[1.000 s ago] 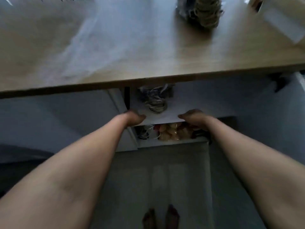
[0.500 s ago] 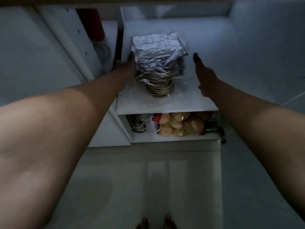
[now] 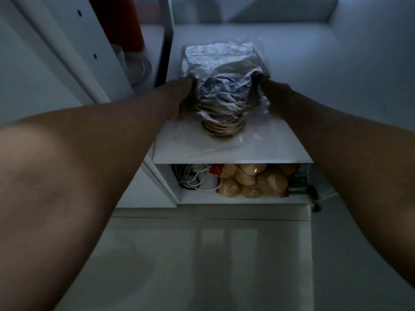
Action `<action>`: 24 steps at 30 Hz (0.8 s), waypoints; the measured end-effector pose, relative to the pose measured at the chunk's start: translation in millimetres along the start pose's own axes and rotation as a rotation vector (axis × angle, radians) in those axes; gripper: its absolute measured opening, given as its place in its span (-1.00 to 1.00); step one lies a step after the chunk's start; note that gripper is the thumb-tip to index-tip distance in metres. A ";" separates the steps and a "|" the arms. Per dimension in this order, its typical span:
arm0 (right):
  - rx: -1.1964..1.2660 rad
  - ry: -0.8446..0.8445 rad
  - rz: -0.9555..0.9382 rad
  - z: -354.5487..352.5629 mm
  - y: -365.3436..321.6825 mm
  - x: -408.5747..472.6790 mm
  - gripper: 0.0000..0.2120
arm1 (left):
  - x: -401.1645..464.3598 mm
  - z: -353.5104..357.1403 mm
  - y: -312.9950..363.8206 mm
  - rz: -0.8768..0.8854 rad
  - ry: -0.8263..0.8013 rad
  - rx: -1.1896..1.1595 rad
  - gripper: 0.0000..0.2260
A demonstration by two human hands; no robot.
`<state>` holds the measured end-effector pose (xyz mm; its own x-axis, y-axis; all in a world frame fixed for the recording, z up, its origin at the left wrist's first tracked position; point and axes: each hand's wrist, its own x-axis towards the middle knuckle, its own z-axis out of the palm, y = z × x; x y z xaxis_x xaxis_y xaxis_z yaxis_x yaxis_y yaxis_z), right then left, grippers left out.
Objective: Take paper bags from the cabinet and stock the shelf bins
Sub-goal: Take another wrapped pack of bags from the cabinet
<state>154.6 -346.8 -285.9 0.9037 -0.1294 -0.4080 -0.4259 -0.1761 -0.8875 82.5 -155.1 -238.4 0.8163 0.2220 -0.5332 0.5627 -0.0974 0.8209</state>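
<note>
Inside the cabinet, a plastic-wrapped bundle of paper bags is clasped on the white shelf by 2 hands: the left hand and right hand are pressed against opposite sides.

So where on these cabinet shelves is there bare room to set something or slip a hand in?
The upper shelf lies bare right of and behind the plastic-wrapped bundle, plus a strip along its front edge. The lower shelf is crowded: white cables left, bagged rolls filling the rest. Both hands, left and right, flank the bundle.
</note>
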 end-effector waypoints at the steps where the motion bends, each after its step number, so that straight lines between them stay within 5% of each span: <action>1: 0.025 -0.002 -0.018 -1.6 -0.2 -1.1 -0.57 | -0.1 0.3 -1.2 0.002 -0.018 -0.008 -0.57; 3: 0.033 -0.045 -0.044 -4.3 4.3 -1.9 -0.75 | 2.0 -3.4 -7.3 -0.016 -0.040 -0.005 -0.60; 8: 0.037 -0.148 0.118 -19.9 11.2 -29.5 -0.70 | -12.4 -9.7 -17.2 -0.130 -0.006 0.042 -0.70; 14: -0.012 -0.233 0.419 -50.3 23.6 -87.4 -0.82 | -49.3 -3.3 -43.6 -0.283 0.029 -0.015 -0.39; 19: 0.085 -0.292 0.507 -67.3 38.2 -135.9 -0.86 | -85.1 -12.7 -62.3 -0.437 -0.181 -0.036 -0.20; 24: 0.150 -0.303 0.534 -75.0 50.1 -185.7 -0.84 | -117.2 -15.8 -71.4 -0.462 -0.213 -0.034 -0.51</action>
<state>-37.8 -404.8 -238.5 0.5497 0.1247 -0.8260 -0.8307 -0.0225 -0.5562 -55.4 -158.8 -231.2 0.4935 0.0311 -0.8692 0.8697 -0.0034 0.4936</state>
